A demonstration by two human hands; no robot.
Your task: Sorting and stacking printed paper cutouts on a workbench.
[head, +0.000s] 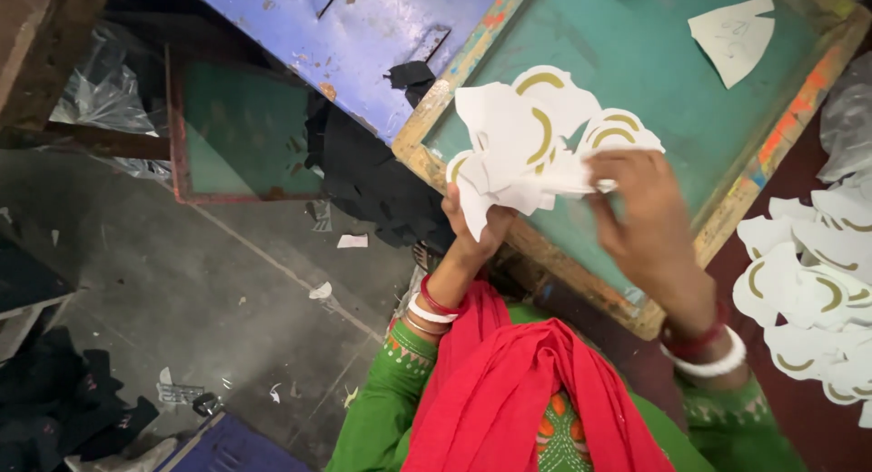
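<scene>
So right now I've got a fanned bunch of white cut-out pieces with gold arcs (531, 149) in both hands, held up over the green screen-printing frame (636, 54). My left hand (472, 231) is closed around the bottom of the bunch, gripping it from below. My right hand (640, 204) is pinching the right edge, fingertips closed on one or two of the top pieces. Looks to me like I'm in the middle of sorting or squaring up the stack, not laying anything down yet.

More of the same printed cut-outs (817, 281) are piled on the dark red surface to my right, and a single white piece (734, 34) lies on the mesh near the frame's far corner. Another smaller frame (236, 131) leans down by the grey floor to my left.

Next bit needs a light touch, I reckon: peeling one piece free without crumpling the others, since they're thin and overlapping.
</scene>
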